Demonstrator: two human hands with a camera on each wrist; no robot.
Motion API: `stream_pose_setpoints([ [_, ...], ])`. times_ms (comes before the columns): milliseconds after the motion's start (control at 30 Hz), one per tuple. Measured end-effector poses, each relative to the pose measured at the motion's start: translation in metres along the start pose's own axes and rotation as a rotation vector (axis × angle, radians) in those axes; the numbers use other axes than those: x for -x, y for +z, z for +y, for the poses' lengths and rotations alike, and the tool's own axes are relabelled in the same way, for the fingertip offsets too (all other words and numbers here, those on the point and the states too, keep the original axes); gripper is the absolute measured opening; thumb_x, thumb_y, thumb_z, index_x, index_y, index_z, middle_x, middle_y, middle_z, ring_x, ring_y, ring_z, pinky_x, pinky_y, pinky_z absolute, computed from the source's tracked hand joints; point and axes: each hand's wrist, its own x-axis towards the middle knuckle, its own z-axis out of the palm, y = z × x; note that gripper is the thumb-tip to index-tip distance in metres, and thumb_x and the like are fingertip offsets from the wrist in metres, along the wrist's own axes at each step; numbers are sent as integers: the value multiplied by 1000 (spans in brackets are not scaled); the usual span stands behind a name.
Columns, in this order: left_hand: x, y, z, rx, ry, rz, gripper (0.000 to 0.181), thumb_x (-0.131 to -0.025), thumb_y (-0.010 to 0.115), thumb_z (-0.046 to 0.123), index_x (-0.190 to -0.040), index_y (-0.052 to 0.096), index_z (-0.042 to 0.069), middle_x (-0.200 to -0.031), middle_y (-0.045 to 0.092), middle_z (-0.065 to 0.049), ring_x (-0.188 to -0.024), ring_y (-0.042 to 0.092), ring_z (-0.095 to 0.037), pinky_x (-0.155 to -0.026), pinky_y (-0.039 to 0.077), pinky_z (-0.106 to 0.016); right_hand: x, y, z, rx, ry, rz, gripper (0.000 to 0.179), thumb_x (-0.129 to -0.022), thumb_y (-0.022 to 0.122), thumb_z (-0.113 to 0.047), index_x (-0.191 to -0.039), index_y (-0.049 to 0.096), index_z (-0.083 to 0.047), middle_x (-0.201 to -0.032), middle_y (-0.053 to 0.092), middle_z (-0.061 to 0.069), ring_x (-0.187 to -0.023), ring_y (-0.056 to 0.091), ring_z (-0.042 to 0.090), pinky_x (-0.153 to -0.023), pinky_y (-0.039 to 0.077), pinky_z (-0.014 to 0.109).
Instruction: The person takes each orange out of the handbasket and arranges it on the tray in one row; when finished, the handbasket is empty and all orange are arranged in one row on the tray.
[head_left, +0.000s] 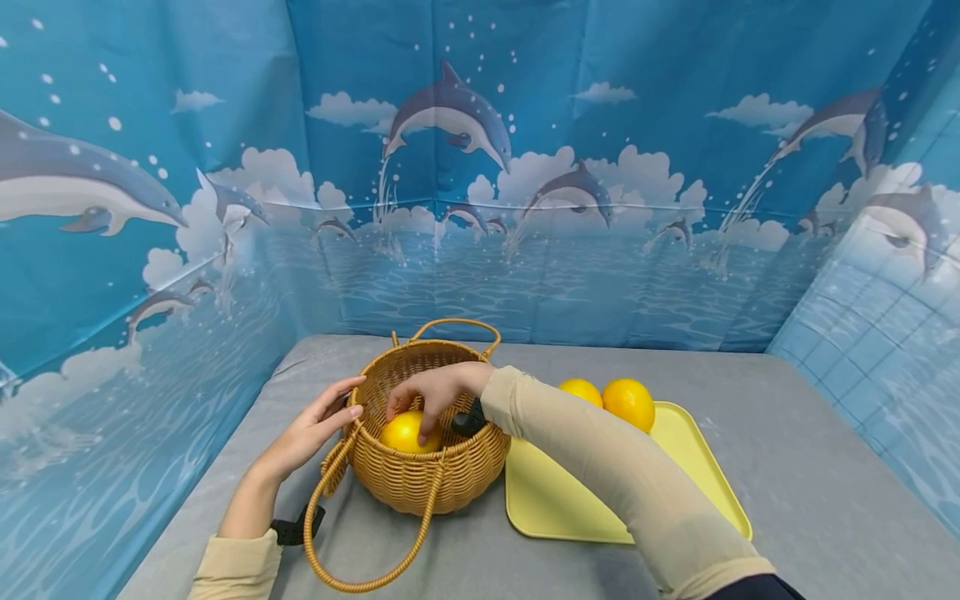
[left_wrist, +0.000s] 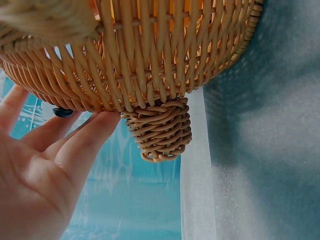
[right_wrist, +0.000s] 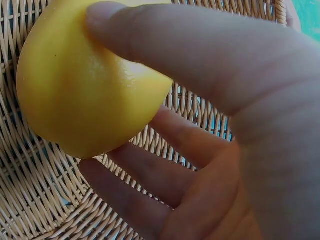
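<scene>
A wicker basket (head_left: 465, 471) with two looped handles stands on the grey surface. Inside it, my right hand (head_left: 441, 392) holds a yellow orange (head_left: 405, 435), the thumb on one side and the fingers around the other. The right wrist view shows the orange (right_wrist: 75, 85) large, with the thumb pressed on its skin and the woven wall behind. My left hand (head_left: 311, 432) rests its fingertips against the basket's left side at the rim. From the left wrist view, those fingers (left_wrist: 87, 142) reach along the wickerwork, fairly straight, beside a small woven stub.
To the right of the basket lies a yellow tray (head_left: 555, 500), partly covered by my right sleeve (head_left: 607, 475). Two more oranges (head_left: 628, 404) sit at its far left part. One basket handle (head_left: 367, 583) droops toward me. A dolphin-printed curtain (head_left: 465, 275) encloses the back and sides.
</scene>
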Motion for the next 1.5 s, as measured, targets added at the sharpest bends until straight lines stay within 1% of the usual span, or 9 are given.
stream_pose_setpoints([
  [200, 0, 1, 0, -1, -1, -1, 53, -99, 48, 29, -147, 29, 16, -154, 15, -14, -138, 19, -38, -104, 25, -60, 1, 1, -1, 48, 56, 4, 59, -82, 74, -15, -134, 48, -19, -136, 45, 1, -119, 45, 14, -94, 42, 28],
  [400, 0, 1, 0, -3, 1, 3, 53, -99, 48, 29, -147, 29, 16, -153, 15, -15, -138, 19, -38, -104, 24, -60, 2, 1, -2, 82, 147, -7, 66, -87, 66, -24, -146, 35, -27, -145, 36, -1, -125, 40, 17, -98, 38, 32],
  [667, 0, 1, -1, -2, -2, 6, 52, -99, 48, 29, -147, 30, 18, -154, 15, -15, -138, 20, -38, -104, 23, -60, -1, 1, 6, 20, 154, 23, 48, -81, 74, -22, -120, 46, -29, -127, 45, -3, -108, 47, 13, -85, 44, 29],
  [700, 0, 1, -1, -1, -2, 7, 52, -99, 48, 29, -147, 30, 18, -154, 15, -14, -138, 19, -38, -104, 23, -60, 5, 0, -2, 5, 153, 22, 47, -81, 74, -19, -117, 46, -27, -125, 45, -3, -108, 47, 13, -85, 45, 28],
  [833, 0, 0, -1, -5, -5, 10, 52, -99, 48, 30, -147, 31, 19, -154, 15, -14, -138, 20, -38, -104, 23, -61, 5, 1, 0, 15, 171, 35, 56, -81, 73, -18, -127, 42, -25, -130, 43, 1, -113, 45, 14, -87, 43, 28],
  [933, 0, 1, -2, -6, -6, 12, 52, -99, 48, 30, -147, 30, 18, -153, 16, -14, -137, 21, -38, -104, 23, -60, 6, 1, 0, 36, 186, 16, 66, -83, 70, -18, -139, 37, -23, -137, 40, 4, -117, 43, 15, -90, 41, 28],
  [1000, 0, 1, -2, -7, -5, 14, 52, -99, 48, 30, -147, 30, 18, -153, 16, -14, -137, 21, -37, -104, 24, -60, 6, 0, 1, 51, 185, 0, 66, -83, 69, -18, -141, 37, -20, -137, 39, 3, -115, 43, 14, -89, 41, 27],
  [1233, -1, 2, -1, -11, 0, 18, 53, -99, 48, 30, -147, 30, 16, -153, 16, -15, -138, 20, -37, -105, 23, -59, 9, -1, 2, 8, 160, -12, 47, -80, 73, -11, -118, 46, -18, -114, 49, -1, -95, 50, 14, -77, 45, 24],
  [1500, -1, 2, -2, -20, -3, 18, 52, -99, 48, 31, -147, 30, 17, -153, 16, -14, -137, 22, -37, -104, 24, -60, 9, -3, 3, 29, 118, 11, 46, -79, 75, -10, -113, 45, -17, -111, 50, -1, -93, 50, 14, -76, 45, 24],
])
